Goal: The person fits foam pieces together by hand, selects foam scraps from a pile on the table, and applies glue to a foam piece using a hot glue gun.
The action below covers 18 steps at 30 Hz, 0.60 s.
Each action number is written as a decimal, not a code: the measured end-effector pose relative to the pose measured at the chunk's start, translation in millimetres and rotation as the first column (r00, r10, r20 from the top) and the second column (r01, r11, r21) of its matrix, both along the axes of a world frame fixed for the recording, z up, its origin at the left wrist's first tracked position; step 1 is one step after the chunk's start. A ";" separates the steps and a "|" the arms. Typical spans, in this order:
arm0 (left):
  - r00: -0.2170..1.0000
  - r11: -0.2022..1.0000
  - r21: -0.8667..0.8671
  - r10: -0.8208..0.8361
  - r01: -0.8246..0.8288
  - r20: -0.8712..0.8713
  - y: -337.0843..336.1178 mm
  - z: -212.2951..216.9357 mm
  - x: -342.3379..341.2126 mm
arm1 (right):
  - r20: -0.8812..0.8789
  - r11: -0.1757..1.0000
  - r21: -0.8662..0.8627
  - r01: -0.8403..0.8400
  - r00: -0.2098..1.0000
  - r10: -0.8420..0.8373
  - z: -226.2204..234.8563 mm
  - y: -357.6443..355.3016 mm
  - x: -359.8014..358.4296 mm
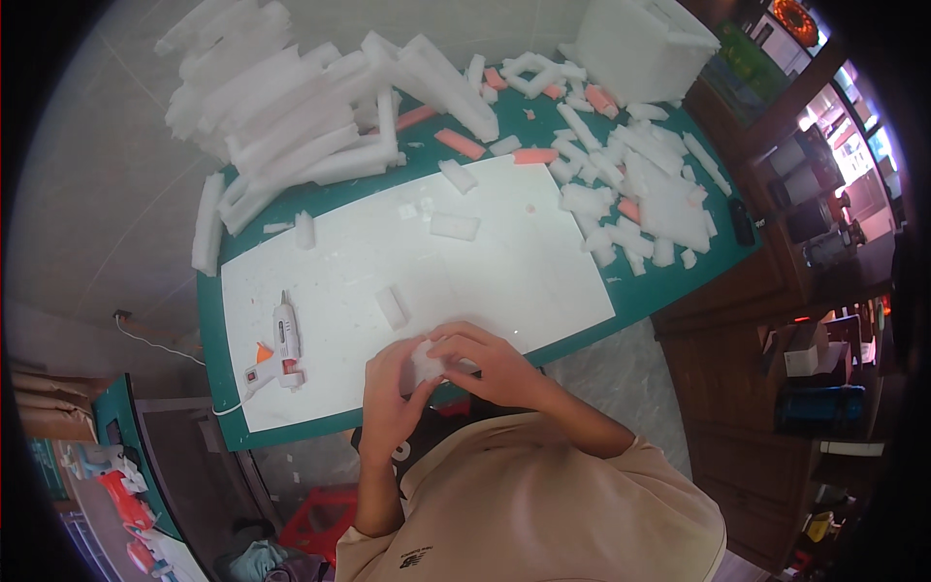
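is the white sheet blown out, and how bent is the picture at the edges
Head view: the white sheet is glary and washed out mid-table, so the foam block barely stands out; the green mat edges bow from fisheye; corners are black; both hands, left hand and right hand, look slightly soft.

Open white sheet in the middle, clutter round the edges.

The white sheet (504,262) on the worktop (640,301) lies mostly bare; only the glue gun (281,349) at its left and a few foam bits (391,306) interrupt it. Long foam strips (291,126) block the far left, cut foam pieces (640,194) the far right, seemingly loose.
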State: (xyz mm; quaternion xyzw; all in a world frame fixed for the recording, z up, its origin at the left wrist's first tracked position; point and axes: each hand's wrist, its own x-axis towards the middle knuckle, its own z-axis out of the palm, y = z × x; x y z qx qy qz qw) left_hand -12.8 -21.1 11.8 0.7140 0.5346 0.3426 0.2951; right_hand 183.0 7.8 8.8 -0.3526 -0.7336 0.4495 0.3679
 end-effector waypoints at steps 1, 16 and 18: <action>1.000 1.000 0.000 0.006 -0.006 0.008 0.3 0.2 0.3 | 0.000 1.000 -0.003 0.005 1.000 -0.005 -0.6 0.2 0.0; 0.999 0.996 0.080 0.041 -0.041 -0.008 2.4 -4.5 0.9 | 0.018 0.981 0.191 -0.022 1.000 0.018 -11.3 -0.3 -0.2; 0.999 0.996 0.084 0.040 -0.039 -0.010 3.2 -4.3 1.0 | 0.006 0.974 0.228 -0.005 1.000 0.004 -12.4 0.5 -1.1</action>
